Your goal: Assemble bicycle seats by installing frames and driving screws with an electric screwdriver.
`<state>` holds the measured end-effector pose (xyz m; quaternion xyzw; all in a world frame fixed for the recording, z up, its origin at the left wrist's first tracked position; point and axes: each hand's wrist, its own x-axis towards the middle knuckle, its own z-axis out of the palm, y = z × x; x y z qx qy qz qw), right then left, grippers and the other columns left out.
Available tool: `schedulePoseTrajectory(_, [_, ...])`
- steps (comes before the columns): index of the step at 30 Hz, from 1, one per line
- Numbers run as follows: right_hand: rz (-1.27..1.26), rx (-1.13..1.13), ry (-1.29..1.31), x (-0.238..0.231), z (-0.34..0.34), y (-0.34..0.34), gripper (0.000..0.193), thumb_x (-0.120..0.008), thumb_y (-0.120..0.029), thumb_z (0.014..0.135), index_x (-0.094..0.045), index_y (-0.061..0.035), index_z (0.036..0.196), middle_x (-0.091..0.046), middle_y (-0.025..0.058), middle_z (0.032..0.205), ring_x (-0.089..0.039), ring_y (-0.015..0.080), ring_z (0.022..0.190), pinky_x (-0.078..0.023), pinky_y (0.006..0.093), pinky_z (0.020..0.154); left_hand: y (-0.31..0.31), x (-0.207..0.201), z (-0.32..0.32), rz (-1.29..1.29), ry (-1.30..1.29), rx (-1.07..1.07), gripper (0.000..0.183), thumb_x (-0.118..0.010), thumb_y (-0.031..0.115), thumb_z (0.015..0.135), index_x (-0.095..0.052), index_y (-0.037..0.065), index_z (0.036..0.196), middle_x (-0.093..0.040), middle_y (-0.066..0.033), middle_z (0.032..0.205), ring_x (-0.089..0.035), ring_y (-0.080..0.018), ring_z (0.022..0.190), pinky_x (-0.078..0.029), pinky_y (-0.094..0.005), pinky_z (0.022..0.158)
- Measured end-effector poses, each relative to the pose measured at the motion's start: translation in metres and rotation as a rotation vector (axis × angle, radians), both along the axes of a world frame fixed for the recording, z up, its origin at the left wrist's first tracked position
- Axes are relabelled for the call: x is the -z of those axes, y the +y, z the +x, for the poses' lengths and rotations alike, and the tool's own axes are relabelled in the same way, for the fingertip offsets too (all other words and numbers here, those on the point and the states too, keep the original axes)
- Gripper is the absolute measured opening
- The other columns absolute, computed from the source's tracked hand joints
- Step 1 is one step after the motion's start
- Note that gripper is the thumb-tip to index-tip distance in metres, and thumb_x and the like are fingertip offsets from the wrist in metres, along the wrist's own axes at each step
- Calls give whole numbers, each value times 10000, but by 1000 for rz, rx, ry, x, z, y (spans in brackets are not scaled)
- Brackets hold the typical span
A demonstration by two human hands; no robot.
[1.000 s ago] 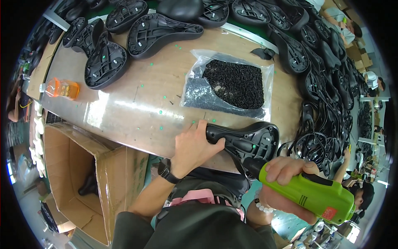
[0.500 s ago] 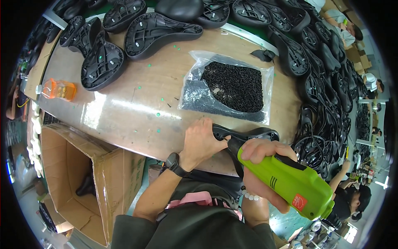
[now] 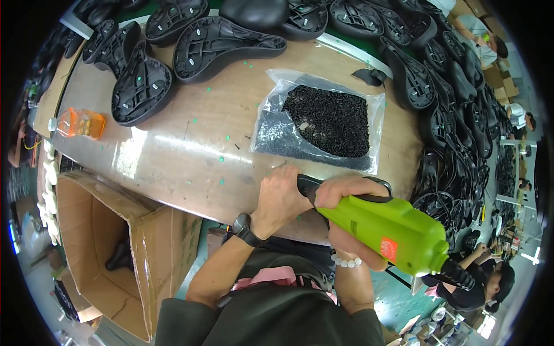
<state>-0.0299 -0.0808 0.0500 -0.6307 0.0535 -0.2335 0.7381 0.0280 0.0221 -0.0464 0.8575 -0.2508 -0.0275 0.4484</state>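
Observation:
A black bicycle saddle (image 3: 307,185) lies underside up at the near edge of the table, mostly covered by my hands. My left hand (image 3: 281,196) is closed on its left end, thumb toward the tool. In my right hand (image 3: 345,189) is a lime-green electric screwdriver (image 3: 389,228), its nose pointing left and down at the saddle. The tip of the screwdriver is hidden behind my fingers. Just beyond the saddle is a clear plastic bag (image 3: 274,134) of small black screws (image 3: 334,118).
Several more saddles (image 3: 141,86) lie along the far side, and a heap of them (image 3: 441,124) fills the right. An orange container (image 3: 82,123) stands at left. An open cardboard box (image 3: 167,248) is at the near left. A co-worker (image 3: 482,282) sits at the right.
My right hand and the screwdriver have moved left, closer to my left hand, and the tool's rear end has swung up and left. The left hand has barely moved.

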Motion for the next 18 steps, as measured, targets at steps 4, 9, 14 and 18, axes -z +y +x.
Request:
schedulePoseTrajectory(4, [-64, -50, 71, -7, -2, 3, 1015, -621, -875, 591, -495, 22, 1048, -575, 116, 800, -585, 249, 702, -510, 385, 672, 0, 0, -2, 23, 16, -18, 390, -785, 266, 626, -541, -1, 775, -603, -187, 780, -609, -395, 751, -510, -453, 649])
schedulePoseTrajectory(9, [35, 132, -140, -22, -6, -9, 1000, -547, -881, 646, -478, -37, 1177, -570, 81, 818, -551, 210, 658, -478, 343, 640, 15, -18, -1, -2, 285, -21, 411, -762, 250, 735, -595, -31, 985, -628, -174, 827, -645, -315, 771, -522, -405, 663])
schedulePoseTrajectory(14, [92, 142, -451, -36, -27, -25, 1110, -456, -935, 626, -454, -41, 1286, -550, 61, 800, -531, 204, 621, -466, 333, 616, 43, -22, -4, -739, 891, 49, 334, -492, -36, 937, -495, -16, 1271, -606, -127, 1217, -609, -195, 1117, -492, -297, 941])
schedulePoseTrajectory(18, [101, 92, -544, -37, -41, -28, 1086, -544, -872, 662, -387, -23, 1321, -585, 138, 896, -591, 288, 717, -497, 412, 655, 22, -36, -22, -799, 1036, 138, 356, -409, -83, 956, -442, -12, 1303, -547, -159, 1318, -546, -240, 1228, -433, -324, 1041])
